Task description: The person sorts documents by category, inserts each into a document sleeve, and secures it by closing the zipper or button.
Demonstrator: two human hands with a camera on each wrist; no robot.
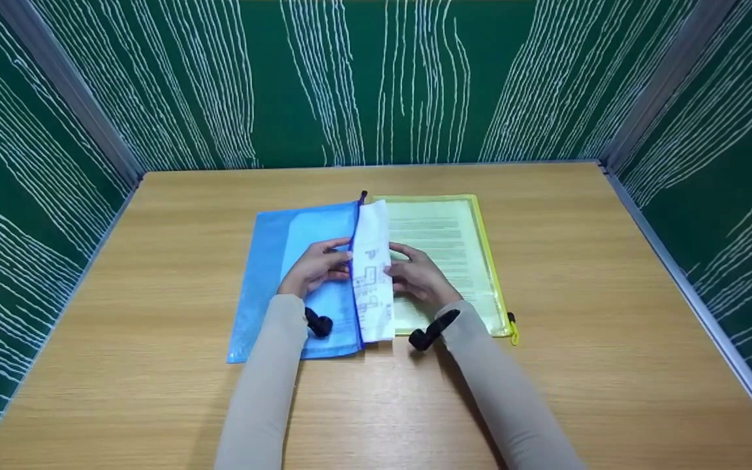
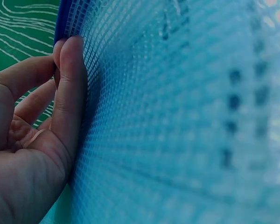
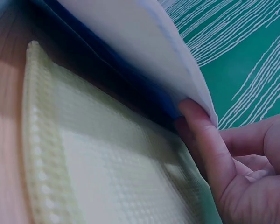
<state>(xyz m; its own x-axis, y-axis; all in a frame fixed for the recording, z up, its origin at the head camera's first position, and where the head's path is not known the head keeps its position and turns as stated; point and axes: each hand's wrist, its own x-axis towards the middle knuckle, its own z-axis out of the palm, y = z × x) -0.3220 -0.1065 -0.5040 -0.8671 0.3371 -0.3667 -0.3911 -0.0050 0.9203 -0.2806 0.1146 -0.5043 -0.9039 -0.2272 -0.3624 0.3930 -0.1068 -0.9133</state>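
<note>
A blue mesh zip pouch [image 1: 265,261] lies left of the middle of the table, its zip edge lifted and facing right. White printed paper [image 1: 374,307] sticks out of that opening. My left hand [image 1: 317,266] pinches the pouch's zip edge; in the left wrist view its thumb and fingers meet at the dark blue rim [image 2: 61,21]. With my right hand [image 1: 418,274] I pinch the paper's right edge, also seen in the right wrist view, where the paper [image 3: 144,42] bends upward. Under the right hand lies a yellow mesh zip pouch [image 1: 490,261] with a printed sheet inside.
The wooden table [image 1: 611,326] carries both pouches, the blue one partly overlapping or abutting the yellow one. A yellow zip pull [image 1: 514,333] hangs at the near right corner. Green panels [image 1: 389,85] with white lines enclose the back and sides.
</note>
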